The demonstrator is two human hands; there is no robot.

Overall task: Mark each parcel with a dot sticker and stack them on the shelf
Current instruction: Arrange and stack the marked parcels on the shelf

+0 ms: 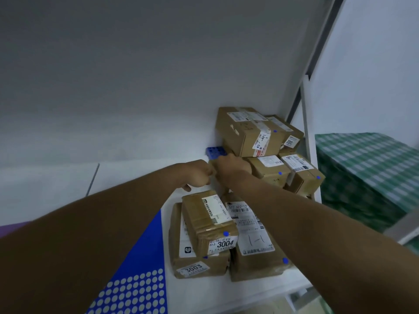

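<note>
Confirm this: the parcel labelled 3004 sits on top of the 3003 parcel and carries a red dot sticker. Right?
Not quite. The head view shows the dot sticker on the 3004 parcel is blue, not red. It does sit on top of the 3003 parcel.

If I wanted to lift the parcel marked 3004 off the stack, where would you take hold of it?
Grip the 3004 parcel across its two long sides, coming down from above. It lies flat atop the 3003 parcel, and its left side is open; a neighbouring parcel sits close on the right, so slide fingers in carefully.
</note>
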